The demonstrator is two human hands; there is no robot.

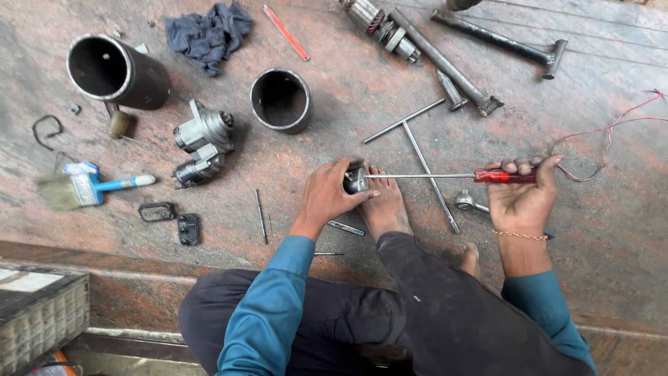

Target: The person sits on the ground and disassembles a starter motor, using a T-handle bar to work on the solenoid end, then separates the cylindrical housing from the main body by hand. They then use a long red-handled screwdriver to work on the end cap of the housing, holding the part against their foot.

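Screwdriver (pixel 445 175): a long thin steel shaft with a red see-through handle, lying level across the middle of the view, its tip set into a small metal part (pixel 355 180). That part is a short grey cylinder, pressed against the toes of a bare foot (pixel 385 205) on the reddish floor (pixel 612 230).

Largest of the hollow pieces is a dark steel cylinder (pixel 118 72) lying on its side at upper left; its bore shows only a small hole in the wall and nothing inside. A shorter ring (pixel 280 99) stands on end near the centre, and its inside is dark and bare too. Between them lie two grey motor housings (pixel 202 143), one just above the other. A dark rag (pixel 209 31) is bunched at the top, a long bar (pixel 445 64) and a second bar (pixel 504 42) run across upper right, and a T-handled wrench (pixel 417 143) lies just behind the screwdriver. A blue-handled brush (pixel 80 186) sits at left.

The left hand (pixel 328 195) is curled closed over the metal part, gripping it from the left. The right hand (pixel 522 191), well apart to the right, is wrapped shut around the red handle, palm up, fingers over the top.
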